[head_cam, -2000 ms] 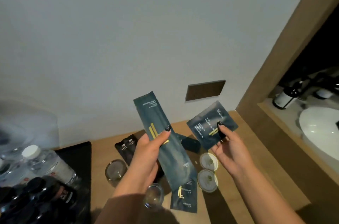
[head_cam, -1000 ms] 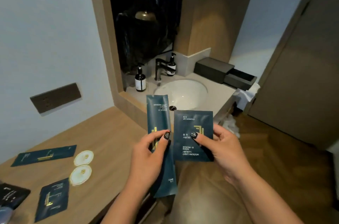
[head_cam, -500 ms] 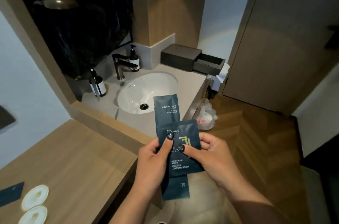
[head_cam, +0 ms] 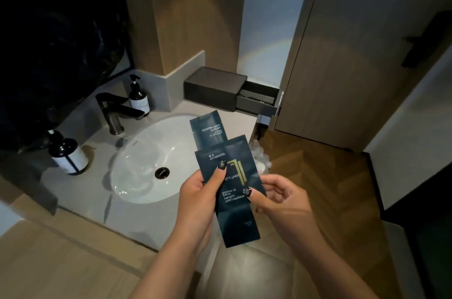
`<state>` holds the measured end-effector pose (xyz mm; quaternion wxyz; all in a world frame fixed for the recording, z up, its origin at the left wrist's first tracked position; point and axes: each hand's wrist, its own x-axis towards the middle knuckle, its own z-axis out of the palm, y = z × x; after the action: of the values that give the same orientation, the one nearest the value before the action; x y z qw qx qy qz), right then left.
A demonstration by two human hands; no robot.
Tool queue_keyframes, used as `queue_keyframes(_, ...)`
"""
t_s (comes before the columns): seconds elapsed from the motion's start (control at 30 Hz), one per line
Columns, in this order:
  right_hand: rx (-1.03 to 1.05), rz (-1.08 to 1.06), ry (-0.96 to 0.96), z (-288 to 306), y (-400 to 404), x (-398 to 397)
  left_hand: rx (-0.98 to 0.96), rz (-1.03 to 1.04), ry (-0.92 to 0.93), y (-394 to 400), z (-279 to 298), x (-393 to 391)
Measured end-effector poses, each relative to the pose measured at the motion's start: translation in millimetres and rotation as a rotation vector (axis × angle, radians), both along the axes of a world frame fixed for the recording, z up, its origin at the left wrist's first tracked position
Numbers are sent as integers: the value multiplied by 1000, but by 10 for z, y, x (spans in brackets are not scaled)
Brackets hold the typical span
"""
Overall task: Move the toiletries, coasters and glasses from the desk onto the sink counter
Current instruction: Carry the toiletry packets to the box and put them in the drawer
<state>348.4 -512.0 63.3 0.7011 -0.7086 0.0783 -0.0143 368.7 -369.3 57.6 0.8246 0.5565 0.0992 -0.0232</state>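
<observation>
Grey counter (head_cam: 137, 220) w/ white basin (head_cam: 144, 164), wood floor (head_cam: 318, 176); left hand (head_cam: 198, 191), right hand (head_cam: 276, 196) both pinch shower cap sachet (head_cam: 234, 176) over long sachet (head_cam: 208, 130).

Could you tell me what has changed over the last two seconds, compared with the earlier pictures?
The view swung from the desk to the sink counter. The left hand and right hand brought their packets together: the shower cap sachet now overlaps the long sachet, both hands pinching the stack. Nothing was let go.
</observation>
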Motion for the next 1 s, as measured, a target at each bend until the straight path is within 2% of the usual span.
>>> queue_keyframes(0.17,-46,52,83,-130,-287,284,-142,-30,48,-375,-14,475)
queue_keyframes(0.27,17,58,123,-198,-575,516,-136,-60,78,-743,-44,746)
queue_keyframes(0.37,-8,21,136,-268,-999,811,-121,-47,86,-1149,-84,1076)
queue_keyframes(0.73,-88,26,119,-239,-2953,2026,-129,268,89,-2485,-145,2330)
queue_keyframes(1.0,-125,104,173,-310,-3535,2762,-109,446,158,-2728,-329,2869)
